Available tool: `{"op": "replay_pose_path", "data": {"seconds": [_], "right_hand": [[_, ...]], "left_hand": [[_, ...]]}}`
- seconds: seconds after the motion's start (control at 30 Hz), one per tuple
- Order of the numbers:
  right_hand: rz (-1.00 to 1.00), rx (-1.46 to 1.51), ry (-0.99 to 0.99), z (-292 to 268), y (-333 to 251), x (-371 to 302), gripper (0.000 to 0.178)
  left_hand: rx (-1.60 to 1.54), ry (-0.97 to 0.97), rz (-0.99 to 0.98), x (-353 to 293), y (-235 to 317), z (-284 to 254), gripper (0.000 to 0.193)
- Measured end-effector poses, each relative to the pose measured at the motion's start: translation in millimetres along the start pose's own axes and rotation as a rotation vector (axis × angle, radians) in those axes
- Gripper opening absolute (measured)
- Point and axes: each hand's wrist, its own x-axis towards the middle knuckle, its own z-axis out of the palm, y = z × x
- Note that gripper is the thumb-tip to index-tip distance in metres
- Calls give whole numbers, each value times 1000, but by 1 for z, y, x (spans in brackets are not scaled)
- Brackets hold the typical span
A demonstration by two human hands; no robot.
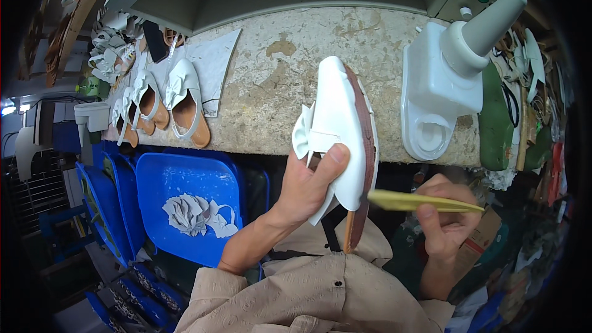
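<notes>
- Your left hand (308,185) grips a white shoe (338,129), thumb pressed on the upper, fingers wrapped behind it.
- The shoe is held up on edge in mid frame, in front of the workbench edge (265,86), toe pointing up, sole side facing right.
- Shoe look: smooth glossy white upper, a white bow (303,134) with a strap on its left side, a reddish-brown insole or bottom face (368,142) running along the right edge, thin pale rim stitched around it.
- A narrow brown strip (350,231) hangs down from the shoe's lower end, just below your left hand.
- Your right hand (445,216) is closed around a flat yellowish brush or spreader (419,201), held nearly level, its left tip touching or just at the shoe's lower brown edge; can't tell which.
- On the bench, right of the shoe: a white plastic container with a grey cone spout (450,68), well apart from it.
- Far left on the bench: a row of finished white shoes with tan insoles (179,102).
- Below the bench, left: blue plastic trays (185,197), one holding white bow pieces (194,214).
- Beige shirt (308,296) at the bottom.
</notes>
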Motion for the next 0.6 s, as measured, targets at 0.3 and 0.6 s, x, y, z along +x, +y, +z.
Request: {"op": "replay_pose_path", "data": {"seconds": [0.3,0.6], "right_hand": [[0,-626,-103,-77,4,45,20],[152,-601,-327,-83,10,69,16]], "left_hand": [[-325,6,-166,9,-25,-23,59],[-325,-42,-231,4,-14,-26,62]]}}
